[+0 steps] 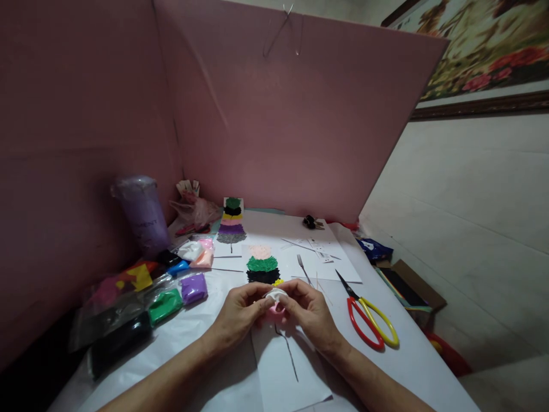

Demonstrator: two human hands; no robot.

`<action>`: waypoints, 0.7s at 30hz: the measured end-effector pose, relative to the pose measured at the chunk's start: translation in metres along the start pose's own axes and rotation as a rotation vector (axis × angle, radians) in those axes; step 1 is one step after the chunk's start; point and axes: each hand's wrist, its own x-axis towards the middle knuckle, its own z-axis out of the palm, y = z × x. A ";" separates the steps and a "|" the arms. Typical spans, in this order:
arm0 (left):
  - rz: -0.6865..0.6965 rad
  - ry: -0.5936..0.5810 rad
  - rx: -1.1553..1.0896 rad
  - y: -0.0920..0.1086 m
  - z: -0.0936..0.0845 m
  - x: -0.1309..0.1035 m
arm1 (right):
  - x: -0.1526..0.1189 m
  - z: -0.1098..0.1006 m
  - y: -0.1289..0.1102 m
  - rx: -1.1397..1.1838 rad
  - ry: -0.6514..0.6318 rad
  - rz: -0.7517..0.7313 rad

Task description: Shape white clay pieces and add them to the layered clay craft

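Just above the paper, my left hand [242,312] and my right hand [309,313] pinch a small piece of white modelling clay [277,294] between thumbs and fingers. Below them lies a white sheet [274,366] with a thin dark stem line. Layered clay on it shows a pale pink top [260,252], a green band [262,264] and a black band [263,276]. Bits of yellow and pink show around my fingers; the rest there is hidden. Farther back stands a similar layered piece [232,229] in green, black, yellow, pink, purple and grey.
Bagged clay, including purple [194,288] and green [165,307], lies at left beside a purple tumbler [141,217]. Scissors [372,320] with red and yellow handles lie at right, a fork [303,268] nearer the middle. Pink boards [291,114] enclose the back and left.
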 end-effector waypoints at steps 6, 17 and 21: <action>0.017 0.012 0.051 -0.001 0.001 -0.001 | 0.000 -0.001 0.002 -0.047 -0.010 -0.020; -0.038 0.273 -0.042 -0.002 0.002 0.007 | 0.002 0.000 -0.001 0.023 0.231 -0.001; -0.041 0.346 -0.123 -0.003 0.000 0.008 | 0.005 -0.005 -0.001 0.036 0.354 -0.017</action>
